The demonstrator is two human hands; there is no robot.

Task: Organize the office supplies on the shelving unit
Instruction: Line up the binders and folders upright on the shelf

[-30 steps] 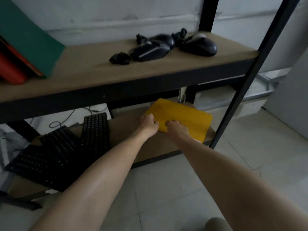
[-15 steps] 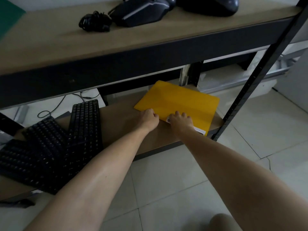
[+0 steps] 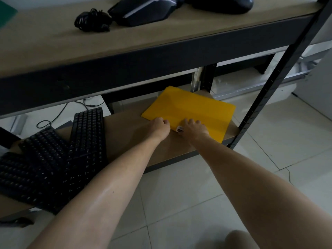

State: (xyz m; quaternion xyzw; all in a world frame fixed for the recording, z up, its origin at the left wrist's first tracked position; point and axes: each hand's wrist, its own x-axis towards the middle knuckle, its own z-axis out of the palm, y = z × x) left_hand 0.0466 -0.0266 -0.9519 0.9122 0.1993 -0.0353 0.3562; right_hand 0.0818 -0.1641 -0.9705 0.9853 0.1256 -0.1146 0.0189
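A yellow folder (image 3: 194, 108) lies flat on the right part of the lower shelf board (image 3: 125, 126). Both of my hands are at its near edge. My left hand (image 3: 159, 126) is curled in a fist at the near left corner and grips the edge. My right hand (image 3: 194, 128) holds the same edge just to the right, with its fingers bent over the top of the folder. A small white label (image 3: 179, 129) shows between the two hands.
Two black keyboards (image 3: 86, 133) (image 3: 36, 168) overlap on the left of the lower shelf. The upper shelf (image 3: 161, 33) carries black mice (image 3: 142, 9) and a coiled cable (image 3: 91, 20). A black upright post (image 3: 269, 83) stands right of the folder. Tiled floor lies below.
The folder has gone from tilted in my hands to lying flat on the lower shelf. The view has dropped and moved closer. My right hand's fingers now lie on top of the folder.
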